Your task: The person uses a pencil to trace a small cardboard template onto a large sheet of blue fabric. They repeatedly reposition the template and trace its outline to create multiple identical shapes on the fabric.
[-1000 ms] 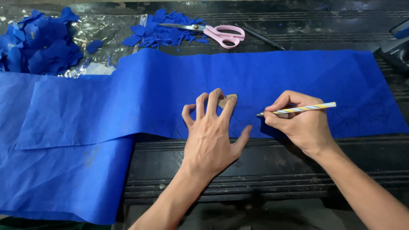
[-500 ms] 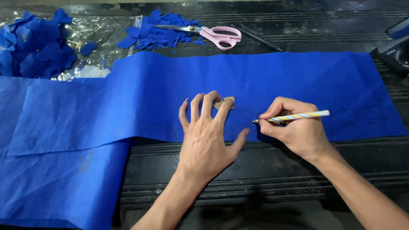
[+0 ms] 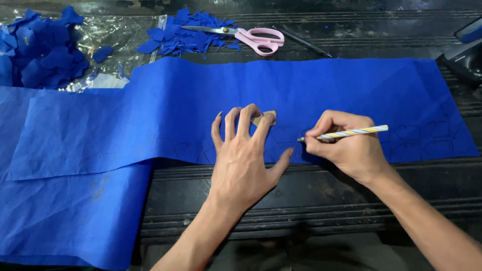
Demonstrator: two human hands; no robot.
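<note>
Left hand (image 3: 244,160): fingers (image 3: 248,116) spread, tips pressing a small tan card template (image 3: 264,118) flat onto the long blue fabric strip (image 3: 301,95). Thumb out to the side, resting on the fabric's near edge.

Right hand (image 3: 346,145): fingers pinched around a striped yellow-and-white pencil (image 3: 346,133), tip down on the fabric just beside the template. Pencil barrel lies nearly level, pointing toward the worktop's right edge.

Fabric strip runs across the dark ribbed worktop (image 3: 311,195) from the left edge almost to the right edge; faint traced outlines show on it near both hands and toward its right end. At the left it drapes over the near edge in a second layer.

Far edge: pink-handled scissors (image 3: 251,36) lying flat beside a pile of small blue fabric cut-outs (image 3: 186,35). Far left corner: a bigger heap of blue fabric pieces (image 3: 40,50) on a clear plastic sheet (image 3: 115,35).
</note>
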